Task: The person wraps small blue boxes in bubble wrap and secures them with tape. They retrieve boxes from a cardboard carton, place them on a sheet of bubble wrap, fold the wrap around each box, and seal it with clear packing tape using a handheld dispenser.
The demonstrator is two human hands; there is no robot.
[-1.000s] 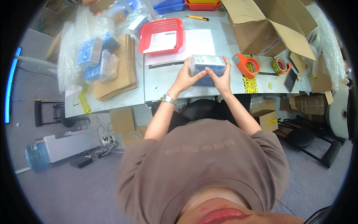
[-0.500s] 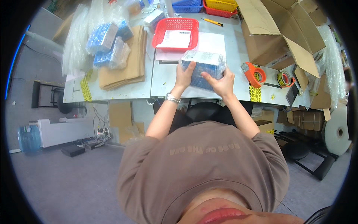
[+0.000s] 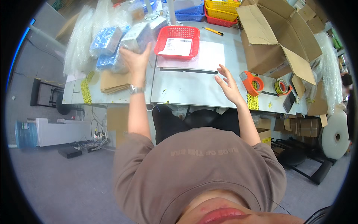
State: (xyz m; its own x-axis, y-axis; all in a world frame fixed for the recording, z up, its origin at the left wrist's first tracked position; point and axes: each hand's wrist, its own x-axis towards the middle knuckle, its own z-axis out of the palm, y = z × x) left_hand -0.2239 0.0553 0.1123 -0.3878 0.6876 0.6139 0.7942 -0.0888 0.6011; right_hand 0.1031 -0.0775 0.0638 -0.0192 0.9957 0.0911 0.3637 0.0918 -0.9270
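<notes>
My left hand (image 3: 136, 61) is closed round a bubble-wrapped box (image 3: 135, 37), silvery-white on top, at the left of the table. Its far side is hidden behind the wrap. Right beside it lie other blue bubble-wrapped boxes (image 3: 106, 40), on and around a stack of brown paper mailers (image 3: 115, 83). My right hand (image 3: 229, 86) hovers over the table's near right part, holding nothing, with the fingers apart. Between the hands, a red perforated basket (image 3: 178, 56) with a white printed slip (image 3: 176, 46) in it rests on white sheets (image 3: 212, 56).
An open cardboard box (image 3: 261, 56) stands at the right. Before it are an orange tape dispenser (image 3: 245, 80), tape rolls (image 3: 282, 87) and a phone (image 3: 289, 102). A yellow cutter (image 3: 213, 31) lies near blue and yellow baskets (image 3: 222, 5) at the back. Clear wrap (image 3: 76, 48) heaps at the left.
My left hand has carried the wrapped box from the table's middle to the pile at the left. My right hand has let go of it and opened.
</notes>
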